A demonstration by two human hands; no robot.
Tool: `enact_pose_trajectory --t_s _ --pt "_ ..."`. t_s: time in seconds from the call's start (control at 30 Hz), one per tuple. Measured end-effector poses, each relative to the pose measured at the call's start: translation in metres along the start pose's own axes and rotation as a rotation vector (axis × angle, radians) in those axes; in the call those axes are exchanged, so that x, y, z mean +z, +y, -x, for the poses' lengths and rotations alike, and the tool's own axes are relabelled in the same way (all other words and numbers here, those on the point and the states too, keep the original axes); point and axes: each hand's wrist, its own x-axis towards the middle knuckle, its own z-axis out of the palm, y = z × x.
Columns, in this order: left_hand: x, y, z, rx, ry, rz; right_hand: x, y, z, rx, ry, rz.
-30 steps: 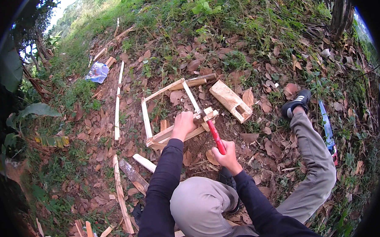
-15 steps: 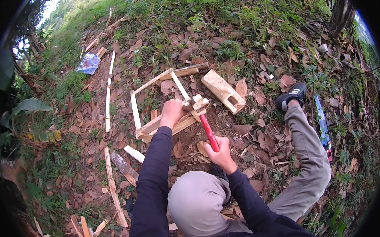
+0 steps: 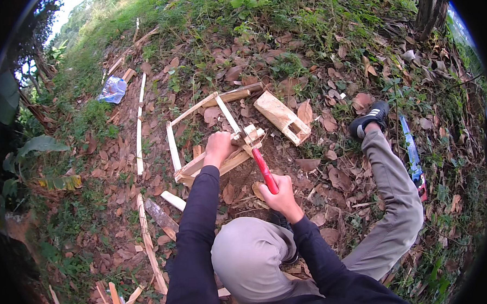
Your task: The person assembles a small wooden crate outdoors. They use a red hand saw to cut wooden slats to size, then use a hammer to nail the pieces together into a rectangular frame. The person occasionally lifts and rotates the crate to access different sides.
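- Right now the person is crouched on a leaf-strewn slope, at work on a rough wooden frame (image 3: 199, 137) that lies flat on the ground just ahead of the knees.
- Left hand (image 3: 219, 147) presses down on the near rail of the frame, fingers curled over the wood — a bracing hold, not a lift.
- Right hand (image 3: 281, 196) is wrapped fully round the red handle of a hammer (image 3: 260, 162); the head sits at the small block (image 3: 251, 134) where the cross slat (image 3: 228, 113) meets the near rail.
- By my judgement the step in hand is working that joint — driving or pulling a nail, though I cannot tell which, since no nail shows at this size.
- The next move would call for the left hand kept firm and clear of the hammer head, which is close beside its fingers.
- Room to swing: open above and to the right of the joint, between the frame and the outstretched right leg with its dark shoe (image 3: 368, 119).
- A chunky wooden piece (image 3: 283, 117) lies just beyond the joint, near but apart from the frame, and would limit a push that way.
- Loose slats (image 3: 139, 135) lie well to the left, more offcuts (image 3: 159, 210) near the left knee.
- A blue-bladed saw (image 3: 412, 155) rests beyond the right leg, and a crumpled plastic bag (image 3: 112, 90) sits far upslope.
- Ground is uneven and littered, so footing and the frame's seat look unsteady.
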Motion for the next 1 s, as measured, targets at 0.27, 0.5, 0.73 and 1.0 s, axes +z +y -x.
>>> enact_pose_trajectory --t_s 0.27,0.5,0.73,1.0 --pt "-0.007 -0.006 -0.011 0.046 -0.025 0.033 -0.027 0.003 0.05 0.064 -0.029 -0.046" --pt "0.007 -0.003 0.002 0.054 0.012 -0.009 0.003 -0.008 0.007 0.065 0.017 -0.033" --pt "-0.002 -0.002 0.006 0.081 0.007 -0.031 -0.024 0.0 0.038 0.005 -0.04 -0.061" --pt "0.0 0.001 0.017 0.112 0.011 -0.111 0.007 0.014 0.016 0.097 -0.019 -0.1"
